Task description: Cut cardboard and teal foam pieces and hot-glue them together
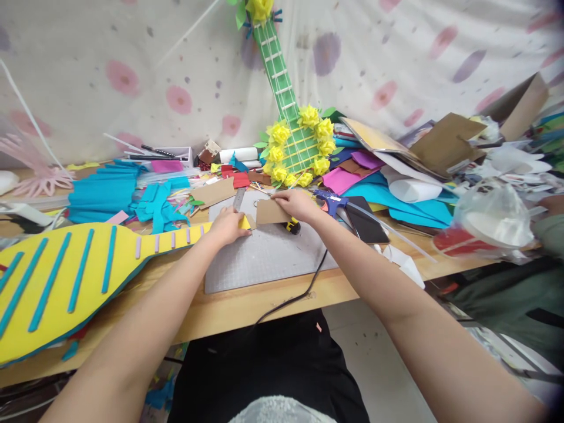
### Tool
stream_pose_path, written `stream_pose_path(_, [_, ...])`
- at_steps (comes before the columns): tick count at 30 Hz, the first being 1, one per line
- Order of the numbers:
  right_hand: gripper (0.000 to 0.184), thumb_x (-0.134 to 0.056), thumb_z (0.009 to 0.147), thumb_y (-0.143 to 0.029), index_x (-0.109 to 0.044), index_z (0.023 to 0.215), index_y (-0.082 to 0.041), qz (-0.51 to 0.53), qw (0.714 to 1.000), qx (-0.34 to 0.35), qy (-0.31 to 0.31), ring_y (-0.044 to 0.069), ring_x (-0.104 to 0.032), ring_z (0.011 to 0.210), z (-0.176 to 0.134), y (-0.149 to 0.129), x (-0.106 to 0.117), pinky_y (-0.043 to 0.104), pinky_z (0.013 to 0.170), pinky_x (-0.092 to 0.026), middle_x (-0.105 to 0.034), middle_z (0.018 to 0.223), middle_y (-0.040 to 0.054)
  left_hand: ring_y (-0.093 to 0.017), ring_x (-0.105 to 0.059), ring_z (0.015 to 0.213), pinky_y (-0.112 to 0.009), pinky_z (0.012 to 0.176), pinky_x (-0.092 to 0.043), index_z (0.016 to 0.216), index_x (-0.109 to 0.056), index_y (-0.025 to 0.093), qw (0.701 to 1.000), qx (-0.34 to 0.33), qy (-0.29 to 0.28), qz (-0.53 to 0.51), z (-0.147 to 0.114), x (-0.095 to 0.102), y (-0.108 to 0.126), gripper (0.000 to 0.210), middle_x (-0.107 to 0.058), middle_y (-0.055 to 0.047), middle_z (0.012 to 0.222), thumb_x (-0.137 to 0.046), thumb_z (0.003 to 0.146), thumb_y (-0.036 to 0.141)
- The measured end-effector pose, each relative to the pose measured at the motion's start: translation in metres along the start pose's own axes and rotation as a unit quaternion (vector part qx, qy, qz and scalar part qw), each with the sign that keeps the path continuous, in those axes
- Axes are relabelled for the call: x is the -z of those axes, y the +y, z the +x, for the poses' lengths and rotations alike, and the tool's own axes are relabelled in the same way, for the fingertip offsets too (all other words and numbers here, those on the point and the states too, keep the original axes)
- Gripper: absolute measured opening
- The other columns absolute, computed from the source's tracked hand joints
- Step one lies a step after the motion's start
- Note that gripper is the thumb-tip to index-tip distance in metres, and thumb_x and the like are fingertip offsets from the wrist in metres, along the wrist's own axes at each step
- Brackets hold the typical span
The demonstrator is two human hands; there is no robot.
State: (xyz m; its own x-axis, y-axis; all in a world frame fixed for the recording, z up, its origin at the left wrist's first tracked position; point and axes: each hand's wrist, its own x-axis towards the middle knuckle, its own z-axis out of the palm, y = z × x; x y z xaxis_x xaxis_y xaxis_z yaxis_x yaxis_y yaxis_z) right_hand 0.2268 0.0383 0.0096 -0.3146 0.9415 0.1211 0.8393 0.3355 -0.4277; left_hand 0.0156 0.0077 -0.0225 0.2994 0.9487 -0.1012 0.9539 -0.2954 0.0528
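Head view: on the left of a wooden table [328,289] lies a large yellow cardboard guitar [53,270], its wide body toward the near left edge and its narrow neck running in to the middle; blue strips cross the body and lilac strips cross the neck. Pleated blue paper [103,191] is heaped behind it. The person's left hand [230,226] is closed over the end of the neck, fingers drawn in around it with little gap, probably to steady that end on the grey cutting mat [238,267], which seems laid there to protect the wood. Just beyond those fingertips is a small piece of brown card [272,212]. The right hand [297,205] has it by the far edge, fingers nearly together in a light pinch; the thumb's exact place cannot be told. Holding it so leaves the side facing the neck uncovered, perhaps for lining the two up. Behind, a green guitar [284,97] ringed with yellow flowers leans upright against a spotted curtain [361,64], perhaps for display. Right of the hand lies a blue glue gun [332,202], seemingly kept within reach. Farther right are piled papers [396,200] and a bagged tub [480,223]; another person's sleeve [550,235] shows at the edge.
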Motion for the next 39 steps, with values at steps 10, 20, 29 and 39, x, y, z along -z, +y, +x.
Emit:
stream_pose_path(10, [0.022,-0.065,0.069,-0.022,-0.073,0.090,-0.021,0.021,0.993,0.021,-0.118,0.016,-0.061,0.080,0.047,-0.014,0.006,0.023,0.066,-0.044,-0.070,0.092,0.0021,-0.030,-0.047,0.109,-0.034,0.092,-0.037,0.113,-0.059,0.015,1.000,-0.005,-0.010,-0.003,0.001,0.002,0.000,0.054,-0.053,-0.016,0.115,-0.056,0.075,0.052])
stream_pose_path(20, [0.022,-0.062,0.073,-0.022,-0.072,0.091,-0.014,0.043,0.988,-0.057,-0.134,0.014,-0.061,0.078,0.049,-0.039,-0.001,0.018,0.060,-0.043,-0.070,0.091,0.0045,-0.028,-0.051,0.105,-0.033,0.089,-0.040,0.112,-0.061,0.016,1.000,0.002,0.002,-0.023,0.002,0.000,-0.002,0.053,-0.057,-0.013,0.108,-0.059,0.072,0.051])
stream_pose_path(29, [0.037,-0.053,0.068,-0.005,-0.069,0.099,-0.016,0.116,0.988,-0.098,-0.024,0.015,-0.062,0.089,0.058,-0.013,-0.006,0.021,0.075,-0.047,-0.068,0.103,0.0046,-0.027,-0.054,0.101,-0.032,0.084,-0.040,0.106,-0.063,0.016,1.000,0.002,0.028,0.002,0.002,0.011,-0.011,0.048,-0.059,-0.013,0.103,-0.059,0.072,0.050])
stream_pose_path(39, [0.048,-0.046,0.061,0.000,-0.059,0.106,-0.013,0.304,0.930,-0.174,0.108,0.015,-0.062,0.088,0.065,0.021,-0.026,0.027,0.076,-0.050,-0.066,0.103,0.0068,-0.028,-0.056,0.096,-0.033,0.078,-0.042,0.103,-0.064,0.017,0.997,0.058,0.047,-0.011,0.012,0.019,-0.022,0.046,-0.059,-0.012,0.102,-0.060,0.071,0.050])
